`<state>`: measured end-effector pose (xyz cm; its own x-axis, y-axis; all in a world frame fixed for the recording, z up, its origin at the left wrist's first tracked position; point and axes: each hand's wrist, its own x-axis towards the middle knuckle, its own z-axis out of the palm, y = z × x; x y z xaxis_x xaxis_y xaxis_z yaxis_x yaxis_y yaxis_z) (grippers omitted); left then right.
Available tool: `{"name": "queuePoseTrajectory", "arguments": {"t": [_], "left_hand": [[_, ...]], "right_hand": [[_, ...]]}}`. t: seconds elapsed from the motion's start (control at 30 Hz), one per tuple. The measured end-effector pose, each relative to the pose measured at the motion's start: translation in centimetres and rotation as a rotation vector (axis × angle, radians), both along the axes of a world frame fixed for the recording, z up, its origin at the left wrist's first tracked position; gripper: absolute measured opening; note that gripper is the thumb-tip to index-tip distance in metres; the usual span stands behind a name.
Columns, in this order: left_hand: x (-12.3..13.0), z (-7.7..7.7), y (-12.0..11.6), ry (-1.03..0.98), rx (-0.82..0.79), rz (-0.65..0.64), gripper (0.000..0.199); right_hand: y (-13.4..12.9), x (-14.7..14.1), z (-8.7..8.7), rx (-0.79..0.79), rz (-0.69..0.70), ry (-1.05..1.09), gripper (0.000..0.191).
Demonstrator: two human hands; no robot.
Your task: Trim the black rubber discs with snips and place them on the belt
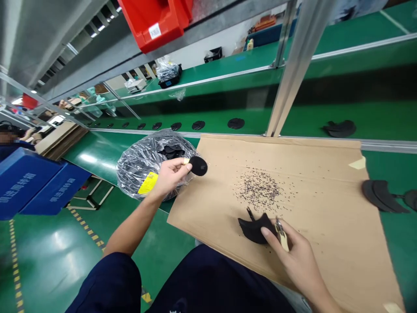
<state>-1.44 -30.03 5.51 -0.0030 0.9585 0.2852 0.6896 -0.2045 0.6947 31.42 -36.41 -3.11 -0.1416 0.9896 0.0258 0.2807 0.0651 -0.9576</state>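
Pinched between the thumb and fingers of my left hand (171,176) is a flat black oval piece (198,166). It is at the rim of a clear plastic bag (130,163) with black parts (172,151) inside and a yellow label (148,183). My right hand (298,254) is closed on a curved black part (256,230), thumb on top. The same hand holds small cutting pliers (281,234) with pale handles, partly hidden by the fingers. Small dark scraps (260,189) lie scattered over the brown cardboard (224,182) beyond the right hand.
More joined black parts (386,196) lie at the cardboard's right edge. Several black pieces (236,123) sit in a row on the green belt (254,106) behind a metal post (295,65). A red bin (159,26) hangs above. Blue crates (32,184) and a person (13,143) are at left.
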Motion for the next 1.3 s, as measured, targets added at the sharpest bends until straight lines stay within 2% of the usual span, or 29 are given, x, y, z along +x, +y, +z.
{"name": "queuePoseTrajectory", "arguments": {"t": [0.07, 0.13, 0.23, 0.3, 0.43, 0.5, 0.57, 0.67, 0.77, 0.83, 0.93, 1.0, 1.13, 1.3], "left_hand": [[3.0, -2.0, -1.6, -0.070, 0.076, -0.083, 0.027], [6.0, -3.7, -3.1, -0.003, 0.216, -0.179, 0.018], [9.3, -5.4, -4.7, 0.076, 0.398, -0.346, 0.027], [10.6, -6.2, -5.1, 0.050, 0.420, -0.420, 0.030], [11.0, -6.9, -5.0, -0.022, 0.297, -0.415, 0.021], [10.6, -6.6, -4.7, -0.023, 0.172, -0.439, 0.034], [10.0, -5.9, -4.3, 0.029, 0.022, -0.524, 0.046], [9.1, -4.8, -3.7, 0.129, -0.134, -0.652, 0.039], [8.7, -4.4, -3.6, 0.022, -0.163, -0.596, 0.021], [9.0, -4.8, -3.9, -0.140, -0.146, -0.464, 0.017], [10.1, -5.9, -4.6, -0.291, -0.074, -0.276, 0.023], [10.9, -6.6, -4.9, -0.248, 0.013, -0.223, 0.026], [11.5, -7.4, -4.9, -0.053, 0.185, -0.196, 0.027], [11.3, -7.4, -5.0, 0.007, 0.139, -0.280, 0.019]], "right_hand": [[0.0, -0.8, 0.4, -0.055, -0.021, 0.032, 0.034], [-0.1, -1.4, 0.8, -0.107, -0.043, 0.081, 0.038], [-0.3, -1.8, 1.2, -0.168, -0.070, 0.164, 0.040], [-0.5, -1.7, 1.3, -0.196, -0.086, 0.193, 0.040], [-0.8, -1.6, 1.4, -0.205, -0.060, 0.197, 0.036], [-1.0, -1.6, 1.4, -0.193, -0.019, 0.177, 0.032], [-1.1, -1.7, 1.3, -0.186, 0.017, 0.137, 0.028], [-1.2, -2.0, 1.2, -0.182, 0.057, 0.089, 0.026], [-1.0, -2.1, 1.0, -0.181, 0.030, 0.096, 0.028], [-0.9, -2.2, 1.0, -0.190, -0.014, 0.120, 0.031], [-0.9, -2.5, 0.9, -0.227, -0.037, 0.171, 0.033], [-1.0, -2.6, 1.0, -0.252, -0.027, 0.206, 0.034], [-1.4, -2.8, 1.1, -0.258, -0.043, 0.227, 0.036], [-1.6, -2.8, 1.4, -0.243, -0.046, 0.203, 0.035]]}}
